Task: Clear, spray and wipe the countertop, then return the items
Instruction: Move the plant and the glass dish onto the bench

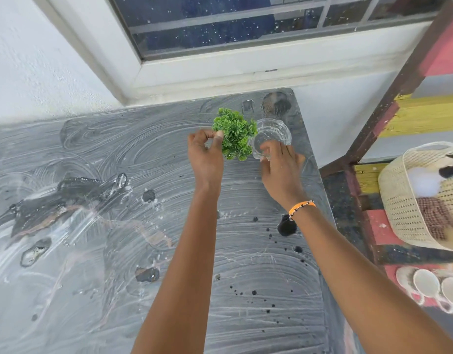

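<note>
Two hands: leafy green sprig point(235, 134) (left point(206, 155)), round glass bowl point(271, 136) (right point(280, 167)).

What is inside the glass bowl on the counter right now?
The glass bowl looks empty: the streaked countertop shows through it. The right hand covers its near rim and the green plant, held by the left hand, overlaps its left edge.

Plant point(234, 134) + bowl point(271, 135) near rear wall
</note>
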`<state>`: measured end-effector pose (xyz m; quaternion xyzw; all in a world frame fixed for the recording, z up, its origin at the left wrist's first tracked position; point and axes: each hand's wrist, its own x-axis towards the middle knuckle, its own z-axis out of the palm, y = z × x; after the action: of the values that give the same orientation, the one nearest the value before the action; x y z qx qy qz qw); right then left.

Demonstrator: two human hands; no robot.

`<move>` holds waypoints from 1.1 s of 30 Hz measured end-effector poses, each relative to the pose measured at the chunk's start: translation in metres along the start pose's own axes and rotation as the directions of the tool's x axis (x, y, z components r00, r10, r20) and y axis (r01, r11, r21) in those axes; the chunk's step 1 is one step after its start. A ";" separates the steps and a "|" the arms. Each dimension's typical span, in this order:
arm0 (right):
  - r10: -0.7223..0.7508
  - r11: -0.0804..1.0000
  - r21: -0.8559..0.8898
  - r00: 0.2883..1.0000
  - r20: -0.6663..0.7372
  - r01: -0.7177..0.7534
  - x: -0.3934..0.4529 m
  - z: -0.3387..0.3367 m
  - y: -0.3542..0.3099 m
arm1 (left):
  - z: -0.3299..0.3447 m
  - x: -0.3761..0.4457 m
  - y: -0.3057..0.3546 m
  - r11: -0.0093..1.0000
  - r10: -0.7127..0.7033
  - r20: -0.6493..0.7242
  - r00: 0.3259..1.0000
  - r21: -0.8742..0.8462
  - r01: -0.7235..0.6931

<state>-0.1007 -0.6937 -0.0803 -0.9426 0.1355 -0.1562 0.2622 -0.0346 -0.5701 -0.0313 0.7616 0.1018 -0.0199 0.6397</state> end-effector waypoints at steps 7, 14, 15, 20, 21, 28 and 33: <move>0.297 0.938 0.208 0.953 -0.065 -0.278 0.030 -0.015 0.006 | -0.001 -0.002 -0.010 0.996 0.038 0.070 0.997 -0.080 -0.033; 0.510 0.834 0.232 0.860 0.025 -0.501 0.046 -0.014 0.014 | -0.010 -0.002 -0.035 0.963 -0.135 0.080 0.988 -0.223 0.150; 0.548 0.806 0.240 0.835 0.043 -0.542 0.047 -0.014 0.015 | -0.011 -0.002 -0.040 0.979 -0.141 0.108 0.984 -0.135 0.155; 0.637 0.733 0.238 0.766 0.089 -0.637 0.046 -0.015 0.019 | -0.004 0.010 -0.049 0.983 -0.064 0.231 0.971 0.183 0.021; 0.633 0.736 0.234 0.768 0.093 -0.635 0.047 -0.015 0.020 | -0.001 0.013 -0.048 0.969 -0.033 0.205 0.978 0.248 -0.019; 0.610 0.719 0.337 0.784 0.113 -0.608 0.042 -0.027 0.025 | 0.016 0.011 -0.036 0.914 0.167 0.120 0.979 0.353 -0.199; 0.679 0.620 0.479 0.731 0.070 -0.622 0.012 -0.050 0.047 | 0.028 -0.024 -0.037 0.937 0.126 0.109 0.986 0.314 -0.154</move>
<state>-0.1164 -0.7597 -0.0621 -0.7246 0.4404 -0.1338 0.5130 -0.0622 -0.5944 -0.0685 0.8594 0.0147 -0.0241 0.5105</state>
